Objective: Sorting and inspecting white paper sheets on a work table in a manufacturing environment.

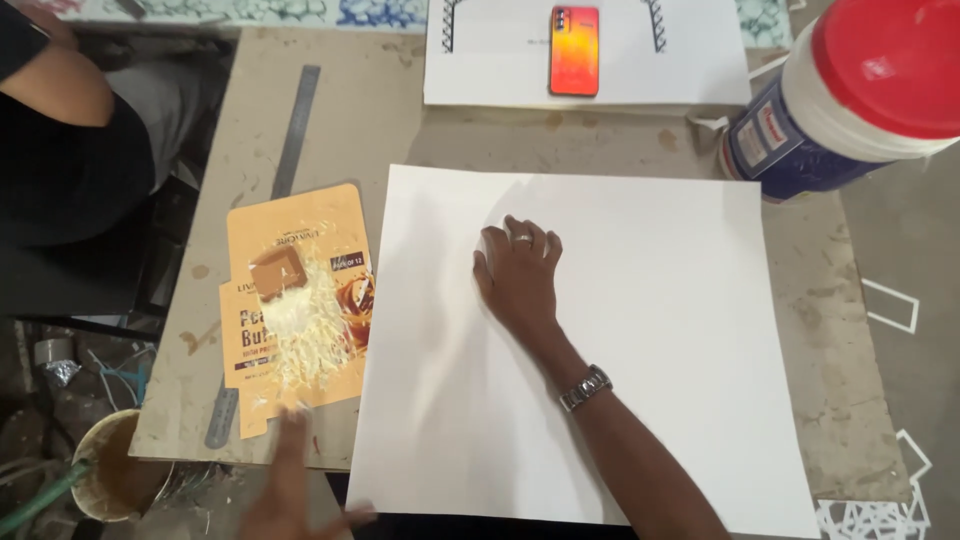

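Head view: the right hand (518,272) is lying flat, fingers spread, pinning the white sheet (640,340) to the surface (370,120), gripping nothing. The left hand (290,490), blurred and open, is hovering by the sheet's near-left edge, beside flattened orange carton (250,250) catching pale shavings (305,330).

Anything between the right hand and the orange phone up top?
Head view: from the right hand toward the orange phone lies bare white sheet, a strip of stained tabletop, then the smaller printed sheet under the phone.
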